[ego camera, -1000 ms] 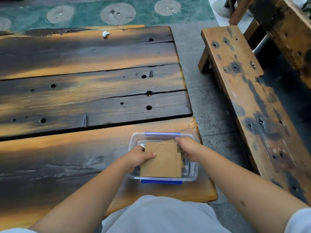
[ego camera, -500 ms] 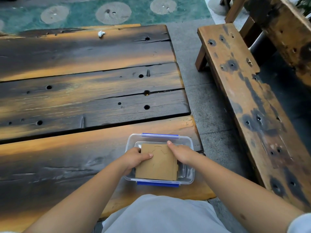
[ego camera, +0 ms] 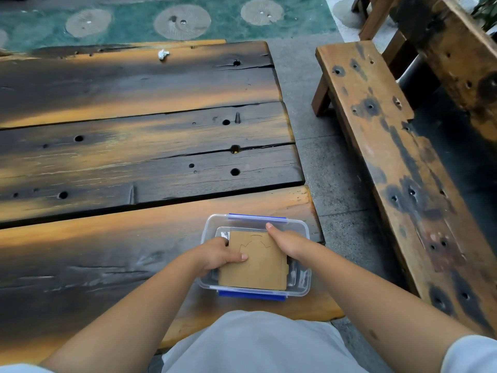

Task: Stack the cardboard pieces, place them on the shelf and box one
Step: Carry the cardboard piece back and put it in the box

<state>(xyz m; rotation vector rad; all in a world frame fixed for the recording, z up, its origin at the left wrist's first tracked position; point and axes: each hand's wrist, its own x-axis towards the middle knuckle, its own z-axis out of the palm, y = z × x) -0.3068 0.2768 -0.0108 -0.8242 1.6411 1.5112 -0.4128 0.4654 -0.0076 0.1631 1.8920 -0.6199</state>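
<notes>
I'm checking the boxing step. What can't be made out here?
- Head view: how many cardboard pieces there are; the top sheet covers any beneath.
- Floor of the clear box: mostly hidden by the cardboard.
- Left hand fingertips: tucked under the cardboard's edge.
- Right hand fingers: curled out of sight past the right edge.
- Shelf: out of frame.

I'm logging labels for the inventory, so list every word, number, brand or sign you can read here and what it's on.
None: no readable text anywhere in view.
cardboard piece: only cut outlines, no print; left hand and right hand hold it.
plastic box: clear with blue clips, no label visible.
table and bench: bare wood.
</notes>
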